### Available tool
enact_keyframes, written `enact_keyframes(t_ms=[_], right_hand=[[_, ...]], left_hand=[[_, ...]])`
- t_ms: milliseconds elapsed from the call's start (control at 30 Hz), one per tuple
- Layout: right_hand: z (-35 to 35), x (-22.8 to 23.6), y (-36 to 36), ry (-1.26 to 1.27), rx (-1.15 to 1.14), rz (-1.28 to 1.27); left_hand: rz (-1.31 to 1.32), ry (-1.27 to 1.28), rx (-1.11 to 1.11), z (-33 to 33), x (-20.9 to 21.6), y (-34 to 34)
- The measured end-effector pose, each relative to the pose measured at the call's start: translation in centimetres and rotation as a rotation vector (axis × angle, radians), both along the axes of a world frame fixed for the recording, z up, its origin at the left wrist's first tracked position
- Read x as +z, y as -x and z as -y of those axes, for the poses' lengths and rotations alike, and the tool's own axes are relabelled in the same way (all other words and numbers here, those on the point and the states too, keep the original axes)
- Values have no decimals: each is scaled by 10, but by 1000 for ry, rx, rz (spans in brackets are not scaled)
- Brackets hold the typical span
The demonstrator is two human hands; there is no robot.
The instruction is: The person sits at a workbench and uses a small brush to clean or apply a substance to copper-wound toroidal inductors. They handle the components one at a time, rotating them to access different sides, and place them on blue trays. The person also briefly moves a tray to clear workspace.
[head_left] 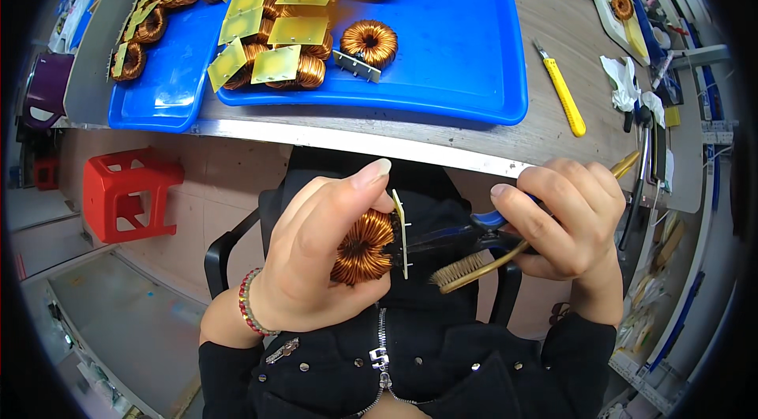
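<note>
My left hand [312, 249] is closed round a copper-wound toroidal coil [362, 249], held above my lap. A thin yellowish circuit board [400, 233] is fixed to the coil's right side, standing on edge with its pins pointing right. My right hand [564, 217] is closed on two tools. One is a pair of blue-handled pliers [454, 235], whose dark jaws reach the board; whether they grip it I cannot tell. The other is a wooden-handled brush [482, 266], its bristles below the pliers. The palm side of my right hand is hidden.
A large blue tray [466, 107] on the bench holds several coils with boards; one coil [369, 44] lies apart. Another blue tray [158, 113] stands left. A yellow utility knife [562, 95] lies right of the trays. A red stool [130, 194] stands on the floor at left.
</note>
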State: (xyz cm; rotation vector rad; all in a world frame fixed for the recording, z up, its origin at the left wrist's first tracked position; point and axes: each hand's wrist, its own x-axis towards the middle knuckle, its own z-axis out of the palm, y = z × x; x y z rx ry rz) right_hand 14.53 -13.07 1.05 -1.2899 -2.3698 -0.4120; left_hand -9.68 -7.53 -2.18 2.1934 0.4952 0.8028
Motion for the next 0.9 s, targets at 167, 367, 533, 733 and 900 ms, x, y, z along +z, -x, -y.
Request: enact_keyframes(t_ms=[167, 367, 533, 733, 900], right_hand=[[-1, 1, -2, 6, 23, 0], [-1, 1, -2, -19, 10, -9], [-1, 4, 1, -18, -5, -14], [0, 5, 2, -4, -3, 9], [2, 6, 2, 68, -22, -1]], left_hand=[[-6, 137, -18, -1, 3, 0], [12, 138, 11, 1, 2, -1], [15, 105, 36, 1, 4, -1], [26, 120, 34, 1, 2, 0], [37, 88, 62, 1, -1, -2]])
